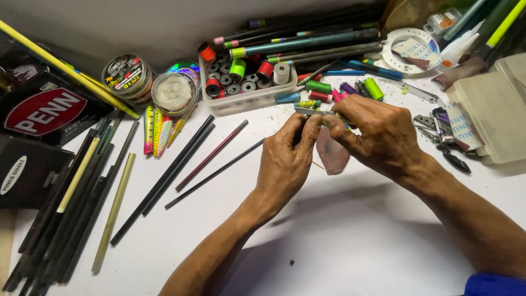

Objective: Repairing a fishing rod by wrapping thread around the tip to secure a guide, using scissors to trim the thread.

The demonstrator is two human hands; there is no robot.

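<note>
**Both hands pinch a thin rod above the desk**

The left hand (286, 160) and right hand (378, 134) meet over the white desk (350, 241), fingers pressed together on a thin rod (318, 113) held level between them. Under it lies a brown scrap (332, 154). Just behind stands a clear tray (246, 98) of thread spools (237, 69). Dark sticks (175, 170) lie to the left.

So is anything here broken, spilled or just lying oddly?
Nothing looks broken or spilled. Several thread spools lie tipped on the white table beside the clear tray, where other spools stand, and small dark specks dot the tabletop. Both hands, left hand and right hand, pinch a thin metal piece.
</note>
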